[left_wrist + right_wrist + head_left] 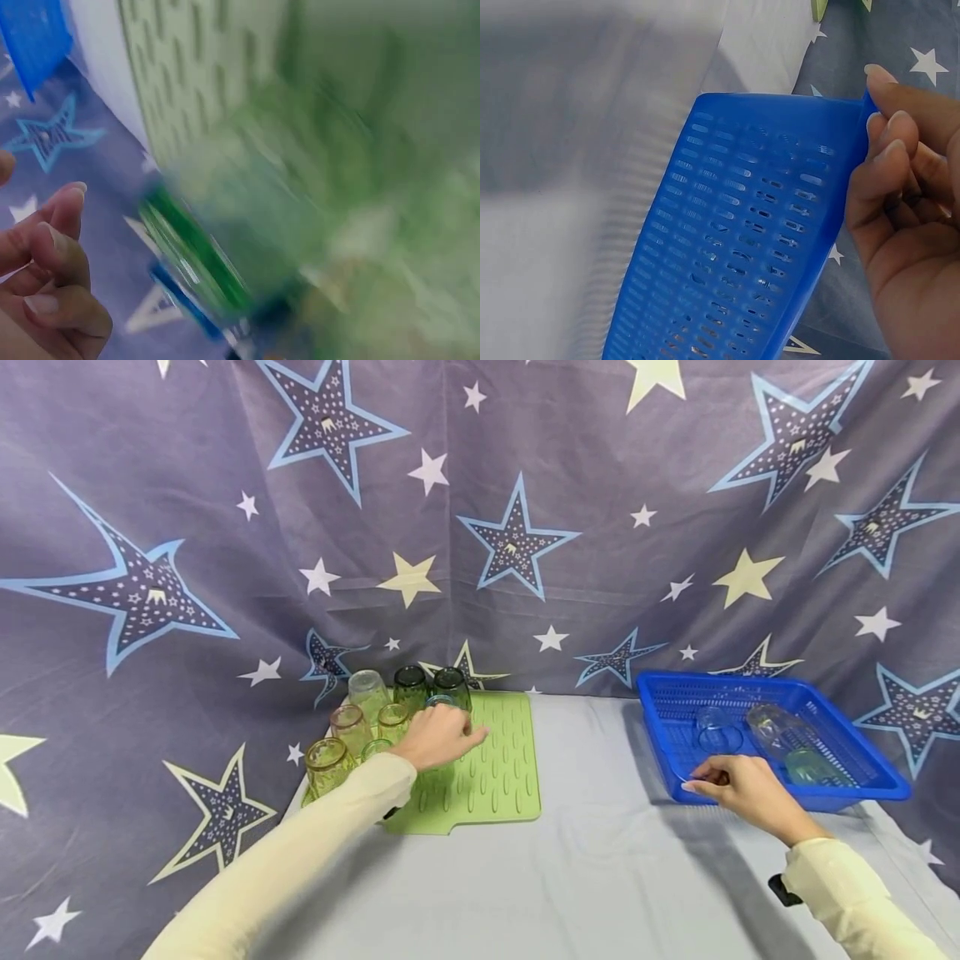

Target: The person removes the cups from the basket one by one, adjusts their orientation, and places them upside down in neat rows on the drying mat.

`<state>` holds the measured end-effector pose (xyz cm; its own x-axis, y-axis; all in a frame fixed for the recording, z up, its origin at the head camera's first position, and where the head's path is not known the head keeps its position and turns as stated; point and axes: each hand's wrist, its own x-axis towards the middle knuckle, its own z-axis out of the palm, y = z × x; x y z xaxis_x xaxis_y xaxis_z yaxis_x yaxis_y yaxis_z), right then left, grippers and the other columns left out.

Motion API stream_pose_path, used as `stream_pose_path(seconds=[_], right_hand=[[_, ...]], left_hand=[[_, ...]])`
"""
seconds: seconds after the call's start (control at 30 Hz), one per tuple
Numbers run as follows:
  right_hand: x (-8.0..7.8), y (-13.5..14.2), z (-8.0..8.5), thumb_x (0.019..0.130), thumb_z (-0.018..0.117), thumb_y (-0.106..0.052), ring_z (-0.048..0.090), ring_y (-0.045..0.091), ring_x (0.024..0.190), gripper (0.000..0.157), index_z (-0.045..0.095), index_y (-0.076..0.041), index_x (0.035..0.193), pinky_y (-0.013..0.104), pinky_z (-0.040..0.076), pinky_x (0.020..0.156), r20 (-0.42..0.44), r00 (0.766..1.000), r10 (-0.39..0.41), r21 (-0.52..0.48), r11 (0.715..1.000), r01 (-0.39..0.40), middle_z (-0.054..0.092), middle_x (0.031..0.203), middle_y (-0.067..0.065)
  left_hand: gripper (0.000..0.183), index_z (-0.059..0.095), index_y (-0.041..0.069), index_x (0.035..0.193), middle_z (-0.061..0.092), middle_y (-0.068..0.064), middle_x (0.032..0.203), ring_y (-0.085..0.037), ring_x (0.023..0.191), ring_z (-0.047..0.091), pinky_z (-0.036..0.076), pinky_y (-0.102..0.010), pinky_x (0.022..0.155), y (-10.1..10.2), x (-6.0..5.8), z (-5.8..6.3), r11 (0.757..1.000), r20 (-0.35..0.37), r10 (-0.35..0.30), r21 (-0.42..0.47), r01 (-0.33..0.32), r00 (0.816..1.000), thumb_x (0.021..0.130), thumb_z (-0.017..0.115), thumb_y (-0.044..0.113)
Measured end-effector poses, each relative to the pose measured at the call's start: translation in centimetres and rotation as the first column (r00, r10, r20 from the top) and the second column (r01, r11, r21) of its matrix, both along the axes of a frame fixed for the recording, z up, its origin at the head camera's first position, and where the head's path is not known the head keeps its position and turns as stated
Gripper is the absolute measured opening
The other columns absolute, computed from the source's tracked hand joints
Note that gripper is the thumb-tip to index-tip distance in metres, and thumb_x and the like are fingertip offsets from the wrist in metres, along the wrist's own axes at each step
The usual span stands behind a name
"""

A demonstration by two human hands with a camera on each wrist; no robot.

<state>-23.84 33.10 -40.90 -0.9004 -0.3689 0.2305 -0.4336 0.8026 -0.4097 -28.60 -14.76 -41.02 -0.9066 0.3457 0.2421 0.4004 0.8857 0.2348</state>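
Note:
In the head view my left hand (438, 737) hovers over the green drying mat (517, 752), beside several coloured drinking glasses (328, 760). Its fingers curl loosely with nothing between them; the left wrist view shows those fingers (71, 262) apart from a blurred, green-tinted glass (240, 225). My hand partly hides a blue-rimmed glass (441, 700). On the right, my right hand (742, 785) pinches the near left rim of a blue plastic basket (885, 781). In the right wrist view the thumb and curled fingers (885, 161) lie about the rim's corner.
Inside the basket lie a clear glass (716, 735), another clear glass (772, 727) and a greenish glass (810, 768). A pale cloth (585, 860) covers the table between mat and basket. Behind hangs a star-patterned curtain (585, 602).

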Motion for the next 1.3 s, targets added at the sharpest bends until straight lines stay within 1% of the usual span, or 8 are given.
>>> stream_pose_path(seconds=[0.13, 0.27, 0.5, 0.67, 0.77, 0.83, 1.07, 1.3], right_hand=[[0.1, 0.4, 0.1, 0.09, 0.083, -0.031, 0.06, 0.004, 0.065, 0.015, 0.079, -0.017, 0.091, 0.027, 0.049, 0.058, 0.02, 1.0, -0.014, -0.004, 1.0, 0.014, 0.072, 0.078, -0.006], [0.0, 0.6, 0.1, 0.09, 0.082, -0.032, 0.06, 0.005, 0.065, 0.016, 0.079, -0.017, 0.092, 0.027, 0.049, 0.057, 0.034, 0.999, -0.021, -0.012, 1.0, 0.021, 0.072, 0.078, -0.006], [-1.1, -0.4, 0.8, 0.099, 0.069, -0.041, 0.057, 0.013, 0.055, 0.03, 0.077, -0.013, 0.091, 0.029, 0.047, 0.053, 0.174, 0.985, 0.002, 0.007, 1.0, -0.003, 0.062, 0.066, -0.004], [-1.7, -0.4, 1.4, 0.101, 0.068, -0.032, 0.057, 0.01, 0.053, 0.024, 0.077, -0.012, 0.091, 0.028, 0.048, 0.053, 0.152, 0.987, 0.053, 0.066, 0.996, -0.064, 0.061, 0.064, -0.006], [-2.1, 0.4, 1.7, 0.1, 0.071, -0.025, 0.057, 0.008, 0.052, 0.017, 0.077, -0.012, 0.092, 0.028, 0.049, 0.053, 0.115, 0.992, 0.056, 0.093, 0.993, -0.067, 0.063, 0.066, -0.006], [-2.3, 1.1, 1.9, 0.098, 0.073, -0.022, 0.057, 0.008, 0.051, 0.013, 0.077, -0.011, 0.092, 0.027, 0.049, 0.053, 0.095, 0.994, 0.052, 0.11, 0.992, -0.062, 0.064, 0.067, -0.006], [-3.0, 4.4, 2.5, 0.094, 0.077, -0.014, 0.058, 0.009, 0.053, 0.008, 0.076, -0.008, 0.089, 0.028, 0.049, 0.051, 0.077, 0.997, -0.016, 0.143, 0.99, 0.005, 0.066, 0.069, -0.006], [-2.9, 7.7, 2.5, 0.094, 0.074, -0.009, 0.058, 0.011, 0.057, 0.006, 0.075, -0.005, 0.089, 0.029, 0.048, 0.051, 0.085, 0.992, -0.093, 0.166, 0.983, 0.078, 0.066, 0.07, -0.005]], left_hand=[[0.039, 0.07, 0.019, 0.08, 0.061, 0.009, 0.064, -0.009, 0.05, 0.054, 0.048, -0.027, 0.05, 3.8, -0.3, -0.7, 0.995, 0.063, -0.048, 0.09, 0.042, 0.997, 0.102, 0.059, 0.05], [0.036, 0.075, 0.017, 0.095, 0.066, 0.01, 0.074, -0.008, 0.055, 0.058, 0.05, -0.027, 0.057, 7.6, 0.0, -1.5, 0.973, 0.156, -0.097, 0.221, 0.061, 0.983, 0.101, 0.061, 0.049], [0.029, 0.076, 0.019, 0.092, 0.067, 0.012, 0.08, -0.007, 0.069, 0.059, 0.05, -0.028, 0.068, 12.6, 0.6, -3.5, 0.921, 0.225, -0.185, 0.379, 0.09, 0.957, 0.101, 0.064, 0.044], [0.028, 0.076, 0.017, 0.09, 0.071, 0.006, 0.076, -0.008, 0.067, 0.063, 0.051, -0.026, 0.065, 16.4, 0.8, -4.9, 0.865, 0.278, -0.232, 0.497, 0.067, 0.932, 0.101, 0.066, 0.041], [0.028, 0.077, 0.015, 0.091, 0.073, 0.003, 0.077, -0.01, 0.068, 0.067, 0.052, -0.025, 0.063, 19.0, 1.0, -5.5, 0.821, 0.311, -0.269, 0.568, 0.049, 0.912, 0.101, 0.067, 0.04], [0.031, 0.077, 0.014, 0.091, 0.072, 0.004, 0.075, -0.01, 0.068, 0.068, 0.052, -0.023, 0.061, 20.6, 1.2, -5.8, 0.808, 0.328, -0.282, 0.588, 0.039, 0.901, 0.1, 0.068, 0.042], [0.044, 0.077, 0.007, 0.094, 0.068, 0.008, 0.068, -0.024, 0.067, 0.072, 0.052, -0.026, 0.053, 25.5, 1.7, -5.8, 0.774, 0.352, -0.319, 0.633, 0.027, 0.88, 0.102, 0.063, 0.048], [0.045, 0.076, 0.01, 0.087, 0.07, 0.004, 0.067, -0.019, 0.06, 0.067, 0.048, -0.025, 0.051, 28.9, 2.3, -5.0, 0.725, 0.384, -0.307, 0.687, -0.047, 0.871, 0.104, 0.059, 0.049]])
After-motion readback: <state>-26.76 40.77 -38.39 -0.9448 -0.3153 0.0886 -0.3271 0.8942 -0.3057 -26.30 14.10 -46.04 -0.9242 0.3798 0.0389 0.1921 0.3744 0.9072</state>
